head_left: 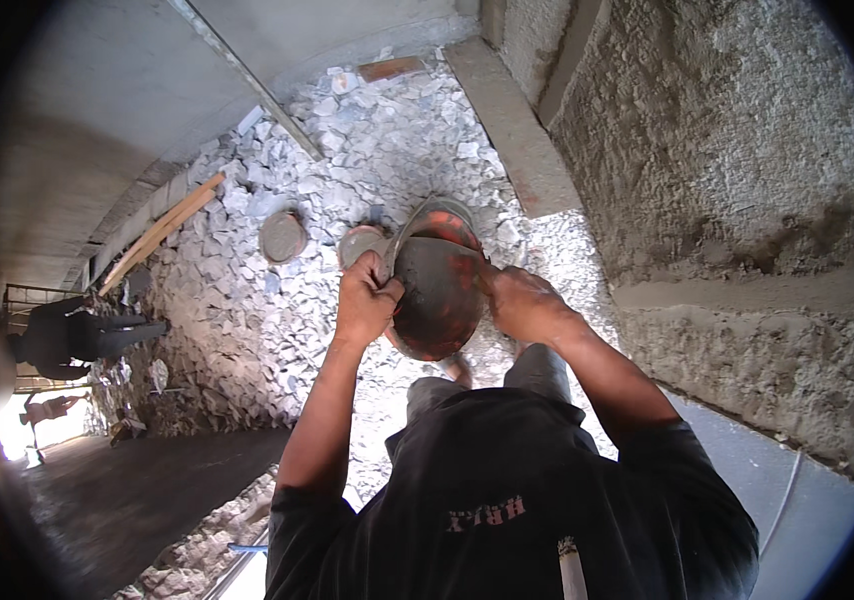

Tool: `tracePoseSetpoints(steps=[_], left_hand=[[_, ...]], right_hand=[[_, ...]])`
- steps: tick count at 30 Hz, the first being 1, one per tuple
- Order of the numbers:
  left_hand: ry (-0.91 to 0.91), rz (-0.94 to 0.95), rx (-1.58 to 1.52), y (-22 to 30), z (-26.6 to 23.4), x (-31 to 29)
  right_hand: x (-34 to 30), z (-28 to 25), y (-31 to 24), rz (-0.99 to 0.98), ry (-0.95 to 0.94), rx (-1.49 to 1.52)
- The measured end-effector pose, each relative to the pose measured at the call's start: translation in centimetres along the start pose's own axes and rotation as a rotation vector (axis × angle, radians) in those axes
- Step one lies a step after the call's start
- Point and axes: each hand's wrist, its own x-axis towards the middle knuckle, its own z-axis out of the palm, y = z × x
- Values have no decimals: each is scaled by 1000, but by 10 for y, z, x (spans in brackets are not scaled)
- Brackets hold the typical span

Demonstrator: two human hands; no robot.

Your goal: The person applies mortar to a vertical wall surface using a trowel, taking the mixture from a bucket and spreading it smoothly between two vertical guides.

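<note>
A round orange-red pan (437,300) caked with grey mortar is between my hands, tilted in front of my legs. My left hand (367,300) is closed on its left rim, thumb bent over the edge. At the right side, my right hand (529,303) grips it with the fingers partly hidden behind. Just beyond shows a curved orange rim (447,222); whether it belongs to the same pan or a second one, I cannot tell. A shallow round pan of grey mortar (362,240) stands beside my left hand, partly covered. Another mortar-filled pan (282,237) sits farther left.
Broken stone rubble (237,300) covers the ground. A rough mortared wall (727,180) rises at right, with a board (512,130) near its foot. A metal bar (247,80) leans in from the far left. Wooden planks (162,232) and a person (67,335) are at left.
</note>
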Motion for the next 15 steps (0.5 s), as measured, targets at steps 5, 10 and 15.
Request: tracePoseSetpoints(steps=[5, 10, 15], left_hand=[[-86, 66, -219, 29, -68, 14], [87, 232, -137, 54, -120, 19], [145, 234, -201, 62, -117, 12]], right_hand=[[10, 0, -89, -79, -64, -195], [3, 30, -77, -233, -13, -286], [9, -51, -100, -228, 137, -194]])
